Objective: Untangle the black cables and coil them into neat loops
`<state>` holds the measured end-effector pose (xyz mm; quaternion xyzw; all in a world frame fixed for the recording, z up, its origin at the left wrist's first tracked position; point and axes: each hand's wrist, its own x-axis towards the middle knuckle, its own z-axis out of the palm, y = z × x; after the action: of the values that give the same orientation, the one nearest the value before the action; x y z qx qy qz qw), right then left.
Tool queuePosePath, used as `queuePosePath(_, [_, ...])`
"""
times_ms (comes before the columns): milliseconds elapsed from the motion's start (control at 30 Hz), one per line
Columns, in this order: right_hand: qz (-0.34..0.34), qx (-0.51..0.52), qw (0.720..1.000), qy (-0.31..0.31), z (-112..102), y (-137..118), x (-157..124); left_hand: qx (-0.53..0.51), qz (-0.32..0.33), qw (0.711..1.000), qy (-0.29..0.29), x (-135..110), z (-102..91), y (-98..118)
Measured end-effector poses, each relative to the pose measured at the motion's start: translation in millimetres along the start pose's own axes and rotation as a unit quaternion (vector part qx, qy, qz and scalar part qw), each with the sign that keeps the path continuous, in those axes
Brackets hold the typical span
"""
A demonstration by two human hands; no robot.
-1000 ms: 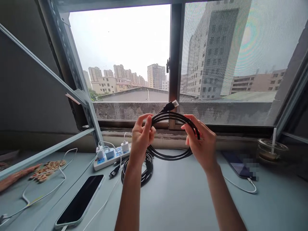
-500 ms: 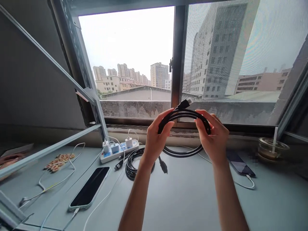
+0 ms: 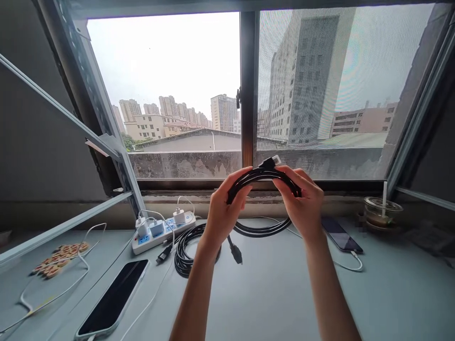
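Observation:
A black HDMI cable (image 3: 263, 232), wound into a loop, is held up above the desk between both hands. My left hand (image 3: 227, 203) is closed around the loop's left side, thumb inside and fingers outside. My right hand (image 3: 302, 199) grips the right side the same way. One plug (image 3: 272, 162) with a pale tip lies along the top of the loop, close to my right fingertips. The other plug (image 3: 236, 254) dangles below, right of my left wrist. Behind my left forearm, a second coiled black cable (image 3: 185, 258) rests on the desk, its plug (image 3: 164, 255) to the left.
A white power strip (image 3: 167, 233) with chargers stands by the window wall. One phone (image 3: 113, 300) lies at left, another phone (image 3: 341, 234) at right, both with white cords. A lidded cup (image 3: 384, 213) with a straw is at back right. A metal frame (image 3: 67, 218) crosses the left.
The camera view has turned slightly right, so the scene shifts left. My hands have drawn a little closer together on the loop, and the upper plug now sits nearer my right fingers.

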<state>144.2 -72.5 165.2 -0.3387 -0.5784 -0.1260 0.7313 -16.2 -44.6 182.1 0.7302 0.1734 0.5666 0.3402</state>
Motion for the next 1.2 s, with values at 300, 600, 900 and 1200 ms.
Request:
queuePosePath(300, [-0.022, -0.009, 1.000, 0.017, 5.0, -1.7, -1.0, 0.028, 0.029, 0.999, 0.024, 3.0, -1.7, -7.9])
queuePosePath(600, [-0.051, -0.081, 0.995, 0.000, 2.7, -1.9, -0.4, 0.117, 0.017, 0.993, 0.014, 5.9, -6.9, -16.7])
queuePosePath(900, [0.055, -0.025, 0.995, -0.079, 9.4, 2.0, -3.6, 0.116, 0.003, 0.992, 0.043, 8.8, -14.1, -16.9])
queuePosePath(1200, [0.269, 0.094, 0.946, -0.154, 10.0, -3.9, -4.6, 0.023, -0.054, 0.998, 0.003, 8.1, -26.1, -10.1])
